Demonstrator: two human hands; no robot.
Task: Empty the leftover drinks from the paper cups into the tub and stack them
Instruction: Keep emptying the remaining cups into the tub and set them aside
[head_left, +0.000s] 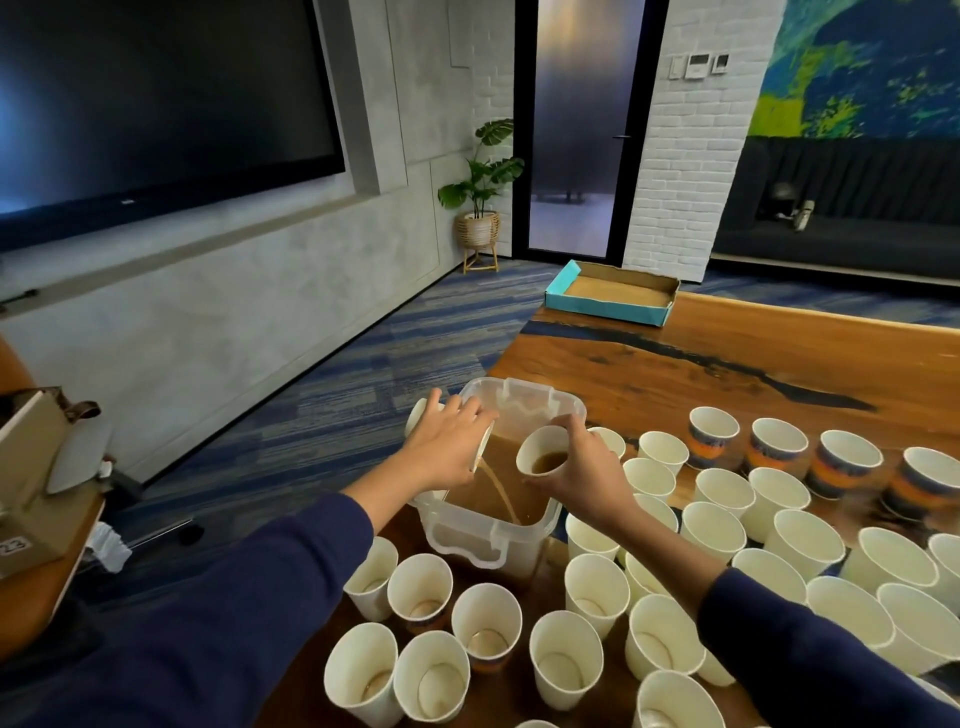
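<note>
Cups are held over the tub (488, 540) at the desk's left edge: left grip (449, 441) clasps one tipped, pouring; right grip (582, 467) clasps another (543, 457), barely tilted.

A long wooden table (753, 353) with a glossy orange-brown top and a dark, wavy inlay running along it carries everything. At its left edge stands a clear plastic tub (483, 540) holding brown liquid. Many white paper cups (592, 660) stand upright on the top, crowded in front of the tub and spreading to its right; some hold a little brown drink. Four cups with blue-and-orange bands (779, 447) stand in a row farther back. At the far end lies a shallow teal cardboard tray (608, 306).
</note>
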